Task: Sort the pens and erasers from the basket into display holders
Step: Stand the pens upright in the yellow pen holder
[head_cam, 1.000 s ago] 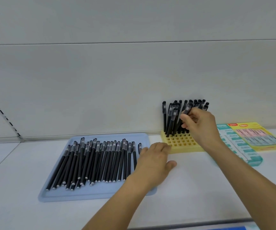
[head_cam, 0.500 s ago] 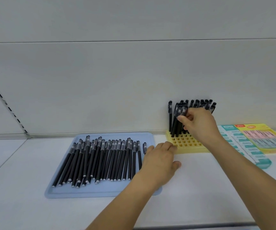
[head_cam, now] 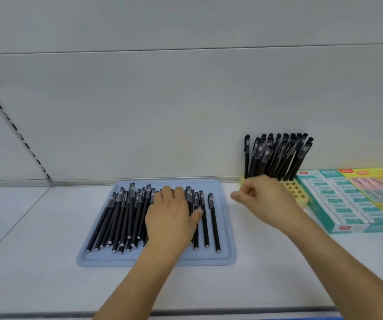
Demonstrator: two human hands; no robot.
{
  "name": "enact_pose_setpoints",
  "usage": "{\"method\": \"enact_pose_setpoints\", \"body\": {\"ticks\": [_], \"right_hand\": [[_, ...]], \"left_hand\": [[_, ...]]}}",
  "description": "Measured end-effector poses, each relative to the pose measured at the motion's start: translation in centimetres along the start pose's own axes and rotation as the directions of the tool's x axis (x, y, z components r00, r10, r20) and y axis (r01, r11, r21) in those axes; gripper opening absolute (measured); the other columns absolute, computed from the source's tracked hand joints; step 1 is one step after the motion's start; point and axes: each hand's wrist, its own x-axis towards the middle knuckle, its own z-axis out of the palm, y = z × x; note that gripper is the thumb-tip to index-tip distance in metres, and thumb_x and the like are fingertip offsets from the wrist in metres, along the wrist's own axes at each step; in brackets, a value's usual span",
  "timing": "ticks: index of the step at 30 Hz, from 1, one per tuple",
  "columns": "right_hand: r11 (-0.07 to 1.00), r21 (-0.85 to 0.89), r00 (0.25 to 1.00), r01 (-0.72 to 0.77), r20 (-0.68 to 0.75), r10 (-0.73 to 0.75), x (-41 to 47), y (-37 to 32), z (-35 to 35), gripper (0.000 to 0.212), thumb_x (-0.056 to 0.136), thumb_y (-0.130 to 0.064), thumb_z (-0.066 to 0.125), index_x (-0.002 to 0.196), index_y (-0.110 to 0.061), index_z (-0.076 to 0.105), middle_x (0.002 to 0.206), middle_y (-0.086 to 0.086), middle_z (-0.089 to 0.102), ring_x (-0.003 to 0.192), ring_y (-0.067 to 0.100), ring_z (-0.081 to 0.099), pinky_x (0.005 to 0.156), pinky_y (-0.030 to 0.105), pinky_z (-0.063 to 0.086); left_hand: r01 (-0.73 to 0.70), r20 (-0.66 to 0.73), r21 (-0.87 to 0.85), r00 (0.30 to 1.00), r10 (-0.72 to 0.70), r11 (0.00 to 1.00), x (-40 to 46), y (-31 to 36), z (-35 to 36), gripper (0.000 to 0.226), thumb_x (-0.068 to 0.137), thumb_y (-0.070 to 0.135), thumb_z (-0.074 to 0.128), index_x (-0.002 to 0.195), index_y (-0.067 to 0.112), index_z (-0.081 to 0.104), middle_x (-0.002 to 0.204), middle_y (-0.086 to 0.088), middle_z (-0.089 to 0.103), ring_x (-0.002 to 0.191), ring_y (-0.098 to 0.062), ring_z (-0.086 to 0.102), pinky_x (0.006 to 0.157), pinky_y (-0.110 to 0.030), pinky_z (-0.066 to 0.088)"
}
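Right now the person's left hand [head_cam: 173,218] lies flat over the loose black plastic pens [head_cam: 125,218] heaped on the shallow pale-blue tray [head_cam: 226,227], fingers stretched forward and resting on the barrels rather than curled round any one of them — it looks like a hand choosing, not yet holding. The right hand [head_cam: 263,199] hovers between the tray and the yellow perforated pen holder [head_cam: 297,194], its fingers curled in with nothing visible between them; I would call it clenched and empty. Behind it, a cluster of black capped pens [head_cam: 278,155] stands in the back rows of the holder, leaning a little to the right, while the front holes are open. Just right of the holder sit a teal-and-white box of erasers [head_cam: 342,204] and, touching it, a yellow box of erasers [head_cam: 379,188], both apparently filled. My reading is that the pen step is under way, with many pens left on the tray. What comes next calls for the left fingers to separate a single pen from its neighbours and lift it — then pass or carry it to an empty front hole, point down and upright.
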Motion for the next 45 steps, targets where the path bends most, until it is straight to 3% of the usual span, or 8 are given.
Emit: {"method": "enact_pose_setpoints", "body": {"ticks": [4, 9, 16, 22, 24, 26, 30, 45], "right_hand": [[0.948, -0.291, 0.981, 0.127, 0.179, -0.077, -0.8, -3.7, 3.2, 0.047, 0.083, -0.06, 0.06, 0.062, -0.02, 0.049, 0.061, -0.006, 0.052, 0.055, 0.013, 0.049, 0.049, 0.027, 0.031], [0.93, -0.348, 0.984, 0.116, 0.169, -0.059, -0.8, -4.7, 4.8, 0.037, 0.086, -0.038, 0.057, 0.064, -0.02, 0.033, 0.063, -0.004, 0.04, 0.054, 0.016, 0.037, 0.047, 0.027, 0.019], [0.975, 0.169, 0.981, -0.143, 0.155, 0.117, -0.3, -2.8, 3.4, 0.035, 0.075, -0.03, 0.063, 0.051, -0.019, 0.04, 0.046, -0.006, 0.036, 0.045, 0.015, 0.035, 0.05, 0.025, 0.028], [0.876, 0.453, 0.974, -0.164, -0.065, 0.216, -0.1, 1.6, -0.6, 0.015, 0.077, -0.019, 0.064, 0.068, -0.011, 0.055, 0.049, 0.002, 0.062, 0.042, 0.011, 0.062, 0.048, 0.036, 0.054], [0.863, 0.487, 0.955, -0.134, -0.169, 0.244, 0.1, 3.4, -2.0, 0.012, 0.079, -0.015, 0.063, 0.072, -0.014, 0.054, 0.053, 0.004, 0.066, 0.048, 0.014, 0.066, 0.058, 0.045, 0.06], [0.857, 0.508, 0.932, -0.087, -0.262, 0.25, 0.5, 4.9, -2.9, 0.01, 0.079, -0.011, 0.062, 0.075, -0.014, 0.053, 0.057, 0.004, 0.068, 0.052, 0.016, 0.069, 0.062, 0.049, 0.06], [0.873, 0.488, 0.92, -0.017, -0.335, 0.206, 1.9, 6.1, -3.5, 0.013, 0.083, -0.011, 0.061, 0.077, -0.02, 0.053, 0.067, 0.001, 0.07, 0.064, 0.013, 0.071, 0.068, 0.048, 0.059], [0.961, 0.261, 0.964, -0.092, -0.22, 0.152, 4.3, 6.4, -1.0, 0.005, 0.088, -0.016, 0.066, 0.087, -0.013, 0.062, 0.07, 0.001, 0.068, 0.072, 0.022, 0.067, 0.069, 0.037, 0.055]], "left_hand": [[0.091, 0.16, -0.018, 0.983, -0.087, 0.996, 0.7, 0.0, 0.0, 0.07, 0.086, 0.062, 0.056, 0.129, 0.01, 0.041, 0.132, -0.011, 0.044, 0.121, -0.028, 0.045, 0.089, -0.033, 0.046], [0.108, 0.22, -0.037, 0.971, -0.097, 0.994, 1.7, 0.8, -0.7, 0.045, 0.084, 0.04, 0.065, 0.111, 0.008, 0.047, 0.105, -0.005, 0.057, 0.096, -0.025, 0.06, 0.063, -0.029, 0.039], [0.128, 0.232, -0.143, 0.968, -0.093, 0.981, 2.4, -0.3, -0.6, 0.016, 0.098, 0.024, 0.045, 0.09, 0.01, 0.043, 0.078, 0.0, 0.046, 0.073, -0.021, 0.048, 0.054, -0.028, 0.032], [0.109, 0.037, -0.349, 0.994, -0.102, 0.931, 2.7, -1.1, -0.2, 0.02, 0.103, 0.027, 0.038, 0.091, 0.012, 0.045, 0.074, 0.003, 0.047, 0.07, -0.021, 0.048, 0.055, -0.033, 0.033], [0.103, 0.033, -0.609, 0.994, -0.104, 0.787, 2.7, -0.5, -0.4, 0.02, 0.103, 0.025, 0.039, 0.094, 0.014, 0.052, 0.076, 0.001, 0.056, 0.069, -0.022, 0.054, 0.061, -0.036, 0.043], [0.139, 0.096, -0.862, 0.989, -0.112, 0.488, 2.4, 0.9, -0.9, 0.018, 0.103, 0.02, 0.041, 0.097, 0.016, 0.058, 0.078, -0.001, 0.063, 0.066, -0.017, 0.059, 0.067, -0.036, 0.05], [0.2, 0.201, -0.969, 0.98, -0.006, 0.148, 1.7, 3.6, -1.9, 0.019, 0.104, 0.013, 0.041, 0.102, 0.012, 0.06, 0.076, -0.004, 0.065, 0.061, -0.014, 0.061, 0.057, -0.025, 0.049], [0.279, 0.277, -0.96, 0.955, 0.107, -0.006, 0.6, 4.2, -2.2, 0.023, 0.104, 0.017, 0.042, 0.109, 0.008, 0.063, 0.079, -0.002, 0.072, 0.068, -0.016, 0.067, 0.061, -0.023, 0.054]]}}
